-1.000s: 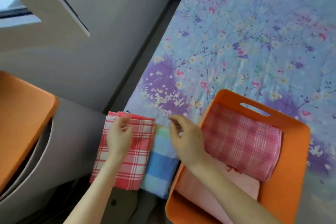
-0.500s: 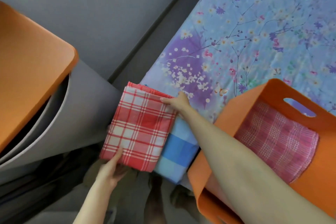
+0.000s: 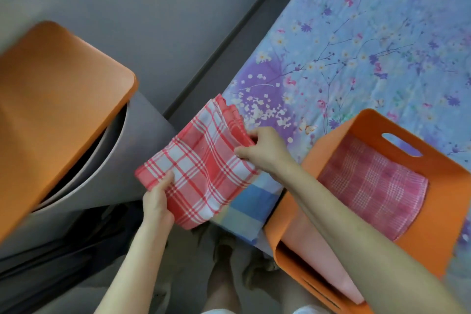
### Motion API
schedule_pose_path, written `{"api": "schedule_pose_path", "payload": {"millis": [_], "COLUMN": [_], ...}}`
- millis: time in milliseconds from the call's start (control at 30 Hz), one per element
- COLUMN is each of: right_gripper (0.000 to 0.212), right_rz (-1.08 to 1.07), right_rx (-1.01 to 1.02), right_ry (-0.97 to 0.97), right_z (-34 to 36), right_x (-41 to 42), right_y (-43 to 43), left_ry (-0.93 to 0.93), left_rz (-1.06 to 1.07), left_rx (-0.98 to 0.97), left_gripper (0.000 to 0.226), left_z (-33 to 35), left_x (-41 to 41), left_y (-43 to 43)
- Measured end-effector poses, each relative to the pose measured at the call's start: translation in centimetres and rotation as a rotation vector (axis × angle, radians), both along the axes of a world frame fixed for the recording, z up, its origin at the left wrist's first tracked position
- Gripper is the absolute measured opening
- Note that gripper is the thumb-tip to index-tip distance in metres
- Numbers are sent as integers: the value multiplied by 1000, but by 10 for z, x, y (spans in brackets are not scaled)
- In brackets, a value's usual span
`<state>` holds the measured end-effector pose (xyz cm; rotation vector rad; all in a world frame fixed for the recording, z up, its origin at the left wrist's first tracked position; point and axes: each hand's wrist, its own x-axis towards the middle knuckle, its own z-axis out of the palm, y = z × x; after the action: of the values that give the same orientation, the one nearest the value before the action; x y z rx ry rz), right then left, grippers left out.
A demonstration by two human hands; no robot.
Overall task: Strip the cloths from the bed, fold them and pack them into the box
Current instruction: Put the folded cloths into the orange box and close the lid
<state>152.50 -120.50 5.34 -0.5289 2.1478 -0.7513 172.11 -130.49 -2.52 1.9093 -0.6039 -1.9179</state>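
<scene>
Holding a folded red cloth [image 3: 201, 168] just left of the box [image 3: 448, 194], the left hand [image 3: 156, 202] curls round its near corner while the right hand [image 3: 266, 151] pinches its far edge. A blue cloth [image 3: 251, 208] lies under it, just beside the box, which sits on the bed [image 3: 356, 46] holding pink cloths [image 3: 369, 186].

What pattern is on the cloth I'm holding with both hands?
The cloth has a red and white check pattern, seen best in the head view.
</scene>
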Motion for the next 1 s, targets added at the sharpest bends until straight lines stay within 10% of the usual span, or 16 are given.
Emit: {"api": "schedule_pose_path", "payload": {"millis": [167,467,633,800,867,1000], "right_gripper": [17,28,14,27,22,84], "right_rz": [-320,-785,-694,-462,-352,59], "right_rx": [-139,402,702,828,851,869], "right_ry": [272,278,169,49,317,455], "right_z": [78,21,-16,-16,-22,-36], "right_x": [-4,28,68,70,60,33], "right_y": [129,297,308,310,309,313], "left_ry": [131,43,-188,-550,-571,-476], "left_rz": [-426,-1537,-1917,-2136,-2222,-2689], "left_rx": [-451,-959,-914,-1101,-1274,-1494], "left_gripper": [33,28,22,66,66,70], "left_z": [96,103,59,37,44,45], "left_x": [-76,-170,-161,-146,-147,-154], "left_y": [26,190,223,220,222,219]}}
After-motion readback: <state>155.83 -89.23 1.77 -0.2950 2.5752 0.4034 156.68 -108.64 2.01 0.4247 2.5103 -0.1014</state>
